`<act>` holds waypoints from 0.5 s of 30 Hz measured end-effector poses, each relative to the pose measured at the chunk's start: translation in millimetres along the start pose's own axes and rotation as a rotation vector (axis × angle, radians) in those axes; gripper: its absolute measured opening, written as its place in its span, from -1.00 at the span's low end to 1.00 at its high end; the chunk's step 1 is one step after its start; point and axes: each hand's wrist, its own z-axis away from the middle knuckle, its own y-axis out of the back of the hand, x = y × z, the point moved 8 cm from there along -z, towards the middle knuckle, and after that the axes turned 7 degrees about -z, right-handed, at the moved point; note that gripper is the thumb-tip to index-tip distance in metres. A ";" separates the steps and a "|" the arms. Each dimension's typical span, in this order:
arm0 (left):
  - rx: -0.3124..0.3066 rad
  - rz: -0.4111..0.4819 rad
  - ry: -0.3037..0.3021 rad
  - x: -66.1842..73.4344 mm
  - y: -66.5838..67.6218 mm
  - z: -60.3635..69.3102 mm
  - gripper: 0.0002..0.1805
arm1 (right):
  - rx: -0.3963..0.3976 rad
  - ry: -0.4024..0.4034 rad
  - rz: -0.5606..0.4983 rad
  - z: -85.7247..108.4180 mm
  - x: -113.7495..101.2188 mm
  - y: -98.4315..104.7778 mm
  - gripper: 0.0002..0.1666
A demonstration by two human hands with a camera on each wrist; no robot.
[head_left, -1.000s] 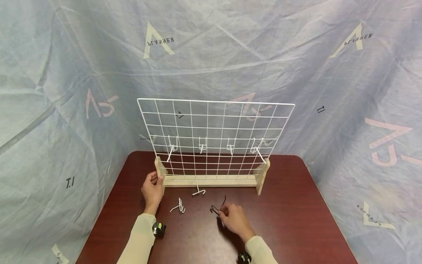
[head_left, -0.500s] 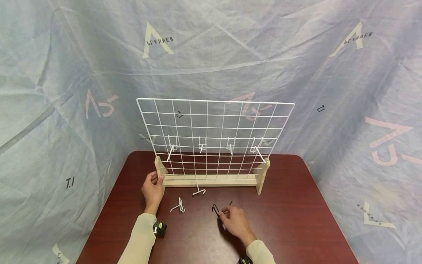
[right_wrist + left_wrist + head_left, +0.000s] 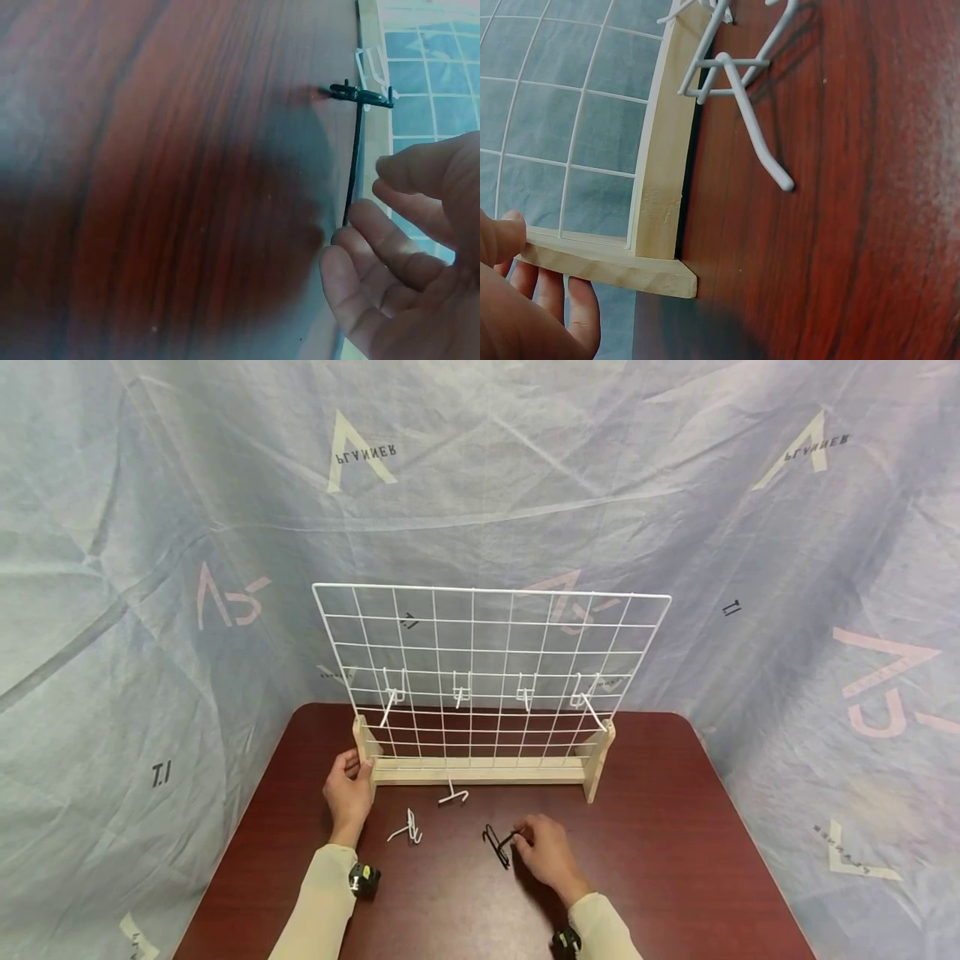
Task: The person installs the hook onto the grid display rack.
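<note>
My left hand (image 3: 348, 795) holds the left wooden foot (image 3: 615, 271) of a stand that carries a white wire grid panel (image 3: 472, 622). The thumb is on one side, the other fingers around the far side. Just left of my right hand (image 3: 546, 852) a black wire hook (image 3: 497, 846) appears to rest on the table, its long prong pointing at my fingers. In the right wrist view the thumb is apart from the other fingers, and the tip of the black hook's prong (image 3: 354, 157) runs behind fingertips; whether they touch it is unclear.
Several white hooks hang in a row on the grid, one of them at the right (image 3: 588, 706). Two loose white hooks, one nearer (image 3: 409, 828) and one by the stand (image 3: 453, 795), lie on the dark red table (image 3: 660, 843). Printed cloth (image 3: 480, 485) surrounds the table.
My right hand has shifted right, from the black hook's base toward its prong tip. The hook turned earlier and now barely differs from half a second ago. My left hand stayed put.
</note>
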 end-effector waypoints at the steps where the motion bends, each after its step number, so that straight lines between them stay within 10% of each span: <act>1: 0.003 0.000 -0.001 0.1 0.2 0.0 -0.66 | 0.004 0.018 0.022 -0.6 -0.6 0.2 -0.84; 15: 0.015 0.009 -0.020 4.2 0.8 0.4 -0.66 | -0.056 0.127 0.204 -6.8 -10.1 -10.0 -0.79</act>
